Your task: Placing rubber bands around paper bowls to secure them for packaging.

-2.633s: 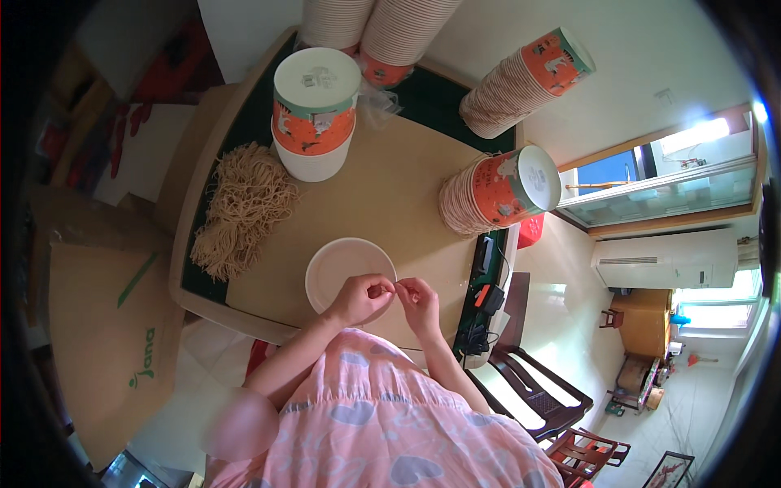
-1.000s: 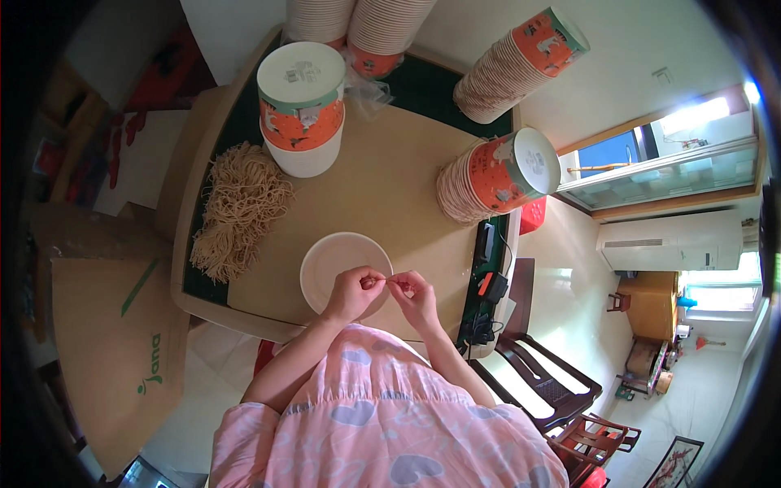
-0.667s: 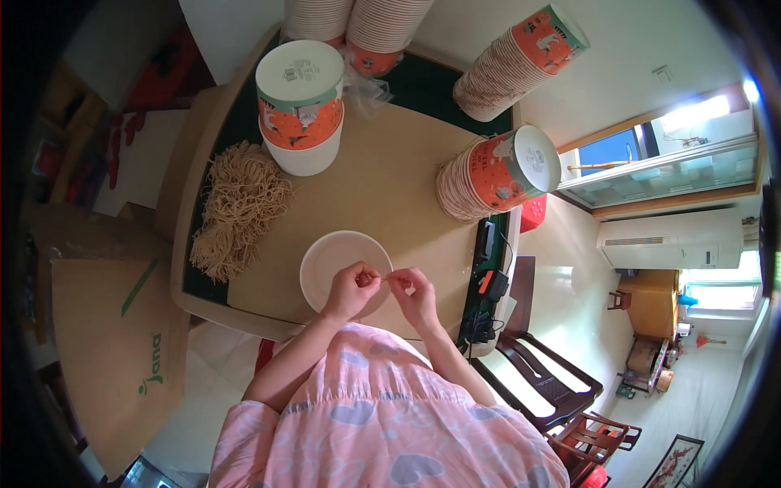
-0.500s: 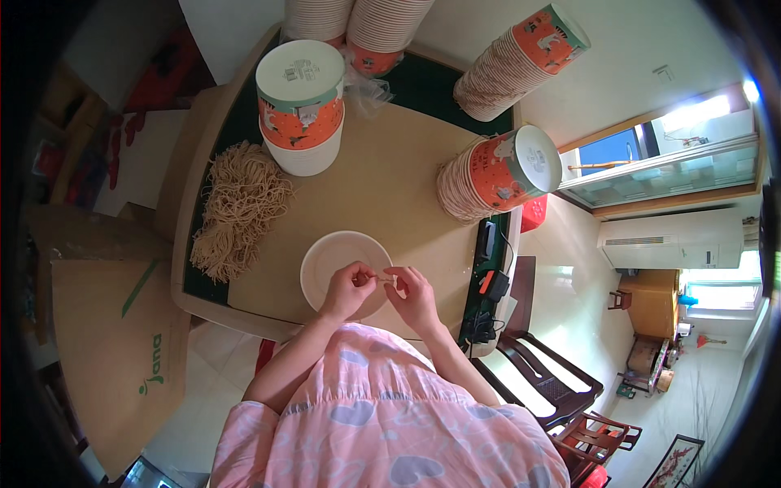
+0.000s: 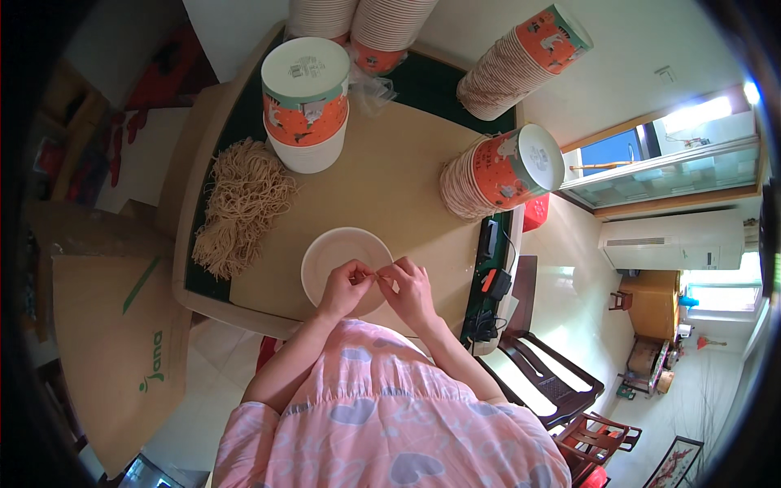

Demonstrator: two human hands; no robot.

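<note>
Head view shows the left hand (image 5: 346, 290) and right hand (image 5: 409, 293) pinched at the fingertips, which meet over the right part of a white bowl (image 5: 327, 250); whether anything lies between them I cannot tell. Bowl and tangled beige strings (image 5: 242, 210) sit on the table (image 5: 407, 175), the strings farther left, beside upside-down stacked tubs (image 5: 306, 122).

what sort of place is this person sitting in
Probably a room in a home used for handwork: dark wooden chairs and a framed picture are off to the right, while stacks of paper cups stand on the table.
</note>
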